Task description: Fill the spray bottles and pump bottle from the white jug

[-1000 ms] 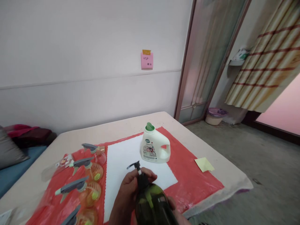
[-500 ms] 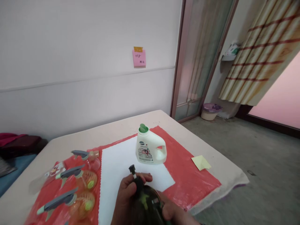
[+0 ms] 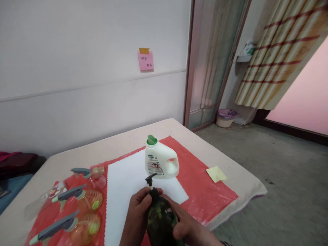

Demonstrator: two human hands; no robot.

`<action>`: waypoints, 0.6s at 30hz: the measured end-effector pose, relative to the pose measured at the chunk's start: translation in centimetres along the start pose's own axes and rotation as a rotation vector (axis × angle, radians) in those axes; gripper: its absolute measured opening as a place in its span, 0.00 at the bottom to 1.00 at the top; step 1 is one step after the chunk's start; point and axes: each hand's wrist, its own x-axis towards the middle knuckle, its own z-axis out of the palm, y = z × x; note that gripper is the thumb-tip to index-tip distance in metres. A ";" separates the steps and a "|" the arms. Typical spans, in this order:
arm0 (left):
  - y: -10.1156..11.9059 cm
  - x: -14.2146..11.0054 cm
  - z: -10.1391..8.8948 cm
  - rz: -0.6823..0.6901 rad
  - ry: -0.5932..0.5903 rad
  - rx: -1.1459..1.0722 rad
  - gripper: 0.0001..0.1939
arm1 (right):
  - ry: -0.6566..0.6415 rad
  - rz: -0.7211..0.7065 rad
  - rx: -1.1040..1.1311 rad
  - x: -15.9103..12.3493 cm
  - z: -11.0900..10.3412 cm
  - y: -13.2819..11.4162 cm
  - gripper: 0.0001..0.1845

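A dark green pump bottle [image 3: 162,222] is held close in front of me, its black pump head [image 3: 150,178] pointing up with the spout to the right. My left hand [image 3: 137,211] is closed around the collar at the bottle's neck, thumb on the near side. On the bottle's right side, my right hand [image 3: 182,218] wraps the body. Just beyond stands a white detergent jug [image 3: 160,160] with a green spout in its open mouth. It rests on a white sheet [image 3: 123,184] laid over red plastic [image 3: 207,198]. The bottle's lower end is cut off by the frame.
Several clear spray bottles [image 3: 88,200] with grey trigger heads lie on the left. A yellow paper note [image 3: 216,174] lies near the table's right edge. A pink note [image 3: 146,60] is taped to the wall. A bin [image 3: 225,118] stands on the floor at the back right.
The pump head has turned, so its spout now points right. The bottle appears more upright, still in both hands. The whole view has shifted slightly.
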 end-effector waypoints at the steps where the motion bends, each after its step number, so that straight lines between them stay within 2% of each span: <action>1: 0.1 0.3 -0.2 0.015 0.035 0.044 0.18 | 0.036 -0.018 -0.025 -0.1 -0.1 -0.1 0.55; 3: 0.1 0.6 -0.6 0.044 0.065 0.124 0.16 | 0.113 -0.059 -0.084 -0.3 -0.1 -0.2 0.62; 5: 0.2 0.5 -0.9 0.057 0.048 0.150 0.16 | 0.129 -0.065 -0.096 -0.4 0.1 -0.4 0.60; 10: 0.6 -0.7 -1.0 0.039 -0.044 0.102 0.18 | -0.003 -0.030 0.013 -0.3 0.7 0.1 0.65; 14: 0.4 -1.1 -1.0 0.021 -0.092 0.074 0.19 | -0.047 -0.044 0.016 -0.2 0.6 0.2 0.65; 16: 0.2 -0.9 -0.9 0.020 -0.094 0.056 0.19 | -0.025 -0.002 -0.053 -0.6 0.3 -0.4 0.65; 18: -0.1 -0.5 -0.7 0.058 -0.069 0.046 0.21 | 0.054 0.028 -0.187 -1.5 -0.5 -1.7 0.63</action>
